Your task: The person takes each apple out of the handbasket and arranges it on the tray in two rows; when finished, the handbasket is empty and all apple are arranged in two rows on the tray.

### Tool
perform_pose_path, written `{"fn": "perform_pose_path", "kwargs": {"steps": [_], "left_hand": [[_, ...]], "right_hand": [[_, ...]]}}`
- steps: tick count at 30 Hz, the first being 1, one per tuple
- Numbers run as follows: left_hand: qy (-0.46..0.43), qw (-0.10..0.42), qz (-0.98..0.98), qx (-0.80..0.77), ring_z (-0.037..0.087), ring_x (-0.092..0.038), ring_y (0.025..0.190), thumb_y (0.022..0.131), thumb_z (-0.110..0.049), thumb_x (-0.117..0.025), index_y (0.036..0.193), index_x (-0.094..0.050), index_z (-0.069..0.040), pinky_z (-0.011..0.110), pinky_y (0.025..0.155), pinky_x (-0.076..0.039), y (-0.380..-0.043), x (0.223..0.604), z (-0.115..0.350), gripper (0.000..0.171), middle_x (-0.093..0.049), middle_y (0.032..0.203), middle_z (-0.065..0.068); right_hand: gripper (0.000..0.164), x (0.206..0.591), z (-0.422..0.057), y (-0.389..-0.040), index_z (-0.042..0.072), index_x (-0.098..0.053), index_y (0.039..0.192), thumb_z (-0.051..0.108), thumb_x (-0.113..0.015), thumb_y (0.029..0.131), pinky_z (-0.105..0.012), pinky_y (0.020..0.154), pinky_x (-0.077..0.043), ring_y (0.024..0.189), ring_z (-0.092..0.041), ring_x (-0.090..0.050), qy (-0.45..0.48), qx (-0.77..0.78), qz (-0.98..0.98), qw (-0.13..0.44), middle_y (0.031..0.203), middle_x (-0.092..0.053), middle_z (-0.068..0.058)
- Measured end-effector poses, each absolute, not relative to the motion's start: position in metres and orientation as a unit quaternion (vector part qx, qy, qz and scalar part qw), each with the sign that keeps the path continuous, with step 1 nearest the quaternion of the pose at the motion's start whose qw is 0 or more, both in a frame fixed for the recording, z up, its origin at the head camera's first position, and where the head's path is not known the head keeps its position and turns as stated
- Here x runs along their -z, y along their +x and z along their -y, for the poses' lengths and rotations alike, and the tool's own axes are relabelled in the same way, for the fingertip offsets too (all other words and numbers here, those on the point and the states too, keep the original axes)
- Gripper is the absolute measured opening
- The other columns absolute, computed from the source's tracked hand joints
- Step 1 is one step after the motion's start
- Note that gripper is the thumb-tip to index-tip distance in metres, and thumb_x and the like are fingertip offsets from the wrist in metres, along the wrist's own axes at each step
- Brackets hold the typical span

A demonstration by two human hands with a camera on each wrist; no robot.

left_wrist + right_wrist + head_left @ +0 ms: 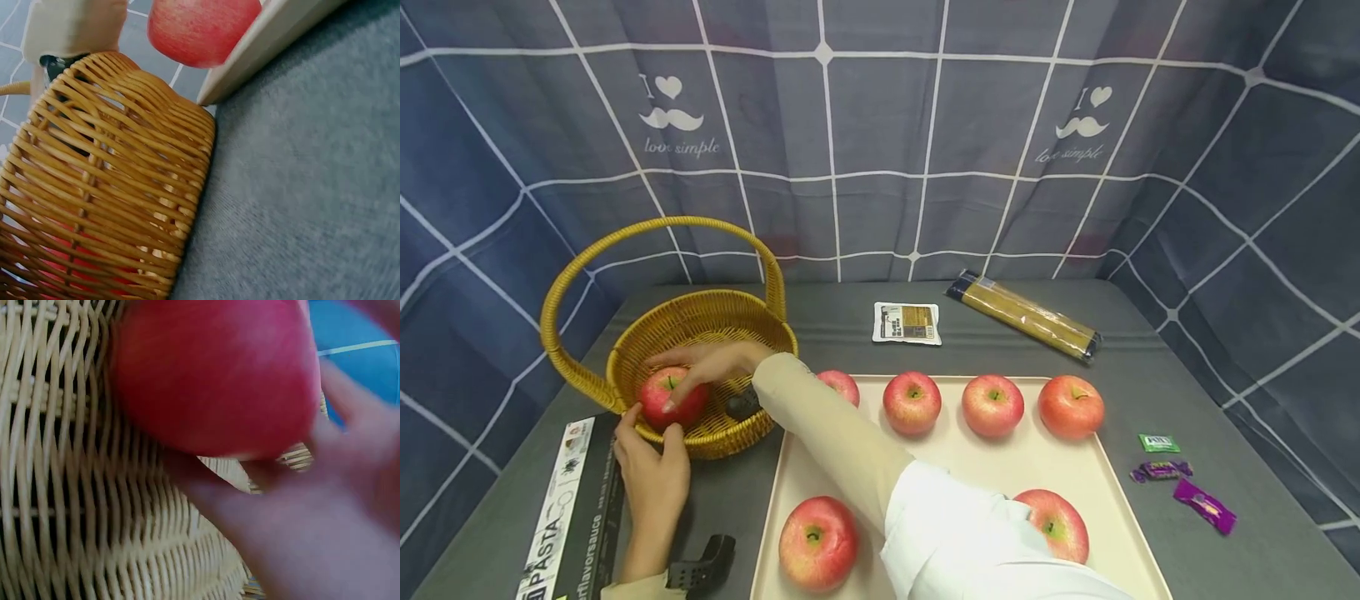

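A red apple [672, 398] lies in the left part of the yellow wicker basket [647, 325]. My right hand [724, 363] reaches into the basket and holds this apple, its fingers over the top and far side. Close up in the right wrist view, the apple [219, 375] sits against the woven wall, with the right hand [312, 500] around its side. At the basket's near rim, my left hand [653, 477] grips the edge beside the handle's base. The left wrist view shows the basket's outer weave [119, 169] with red showing through; no left-hand fingers appear there.
Several apples [912, 403] stand on a cream tray [955, 454], partly covered by the right arm. A black pasta box [576, 508] lies left of the left hand. Farther back are a white packet [906, 323] and a spaghetti pack [1026, 317]. Small wrapped candies [1205, 505] lie at right.
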State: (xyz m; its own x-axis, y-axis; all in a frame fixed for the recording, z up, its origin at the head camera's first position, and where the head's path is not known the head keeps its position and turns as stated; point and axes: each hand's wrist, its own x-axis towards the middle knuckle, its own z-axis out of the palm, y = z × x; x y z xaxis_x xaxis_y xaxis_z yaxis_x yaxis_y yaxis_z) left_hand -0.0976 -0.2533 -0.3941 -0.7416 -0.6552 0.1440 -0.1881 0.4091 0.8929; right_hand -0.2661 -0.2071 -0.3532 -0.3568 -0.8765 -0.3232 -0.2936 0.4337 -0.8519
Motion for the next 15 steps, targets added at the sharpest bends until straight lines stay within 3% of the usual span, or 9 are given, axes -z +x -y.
{"fn": "perform_pose_path", "kwargs": {"steps": [3,7,11,15], "left_hand": [[0.254,0.248,0.806,0.474,0.049,-0.026,0.126,0.089,-0.020,-0.040,0.140,-0.021,-0.010,0.061,0.101,-0.020,-0.101,0.396,0.250,0.055,-0.023,0.139,0.024],[0.249,0.250,0.807,0.473,0.049,-0.025,0.126,0.089,-0.019,-0.038,0.140,-0.021,-0.009,0.060,0.101,-0.020,-0.105,0.398,0.249,0.055,-0.023,0.139,0.026],[0.253,0.254,0.807,0.469,0.048,-0.026,0.125,0.088,-0.019,-0.037,0.140,-0.022,-0.011,0.059,0.099,-0.021,-0.105,0.398,0.252,0.054,-0.023,0.138,0.025],[0.265,0.245,0.805,0.471,0.049,-0.028,0.123,0.089,-0.020,-0.035,0.141,-0.020,-0.013,0.059,0.096,-0.022,-0.102,0.401,0.253,0.055,-0.023,0.138,0.024]], "right_hand": [[0.070,0.349,0.199,-0.266,0.034,-0.042,0.133,0.015,-0.070,0.072,-0.023,0.083,-0.046,0.109,-0.002,-0.046,-0.404,0.325,-0.721,0.460,0.128,-0.044,0.016],[0.053,0.335,0.180,-0.269,0.034,-0.054,0.122,0.019,-0.070,0.074,-0.032,0.076,-0.049,0.099,-0.007,-0.051,-0.393,0.285,-0.729,0.483,0.112,-0.051,0.014],[0.044,0.313,0.149,-0.275,0.023,-0.057,0.122,0.017,-0.065,0.078,-0.030,0.079,-0.051,0.101,-0.008,-0.052,-0.439,0.306,-0.709,0.460,0.115,-0.053,0.010],[0.044,0.286,0.094,-0.274,0.011,-0.054,0.125,0.013,-0.061,0.082,-0.022,0.090,-0.046,0.112,-0.003,-0.048,-0.502,0.353,-0.683,0.397,0.124,-0.053,0.005]]}}
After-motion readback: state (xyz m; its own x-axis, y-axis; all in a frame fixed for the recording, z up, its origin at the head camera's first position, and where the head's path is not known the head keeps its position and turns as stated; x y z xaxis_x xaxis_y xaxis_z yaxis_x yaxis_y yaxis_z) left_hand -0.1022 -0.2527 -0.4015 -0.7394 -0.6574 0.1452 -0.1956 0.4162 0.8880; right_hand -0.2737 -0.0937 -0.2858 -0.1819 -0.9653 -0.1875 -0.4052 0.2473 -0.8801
